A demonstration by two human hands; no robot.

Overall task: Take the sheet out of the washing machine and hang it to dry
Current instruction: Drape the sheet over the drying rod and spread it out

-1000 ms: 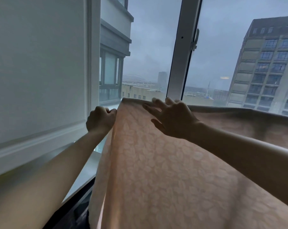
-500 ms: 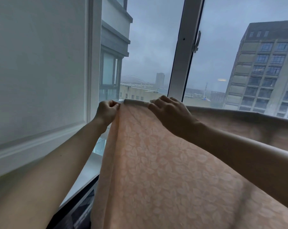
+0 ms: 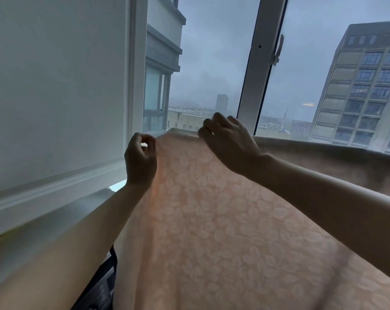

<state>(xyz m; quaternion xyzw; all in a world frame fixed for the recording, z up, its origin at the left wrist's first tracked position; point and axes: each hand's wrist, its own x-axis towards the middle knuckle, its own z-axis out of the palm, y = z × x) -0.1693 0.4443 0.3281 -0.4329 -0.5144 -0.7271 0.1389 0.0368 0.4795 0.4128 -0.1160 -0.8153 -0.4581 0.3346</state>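
Note:
A peach sheet (image 3: 223, 220) with a pale leaf pattern hangs over a hidden line or rail in front of the window and fills the lower middle and right of the head view. My left hand (image 3: 140, 162) pinches the sheet's left top corner between thumb and fingers. My right hand (image 3: 227, 142) rests on the top fold a little to the right, fingers curled over the edge. What carries the sheet is hidden beneath the cloth.
A white wall panel (image 3: 55, 97) with a moulding stands close on the left. Behind the sheet stands a white window post (image 3: 256, 70) with a handle (image 3: 278, 50). A dark object (image 3: 102, 285) sits low beside the sheet.
My right hand went from flat with spread fingers to curled over the top fold. My left hand stayed at the corner and now pinches it. The view shifted slightly.

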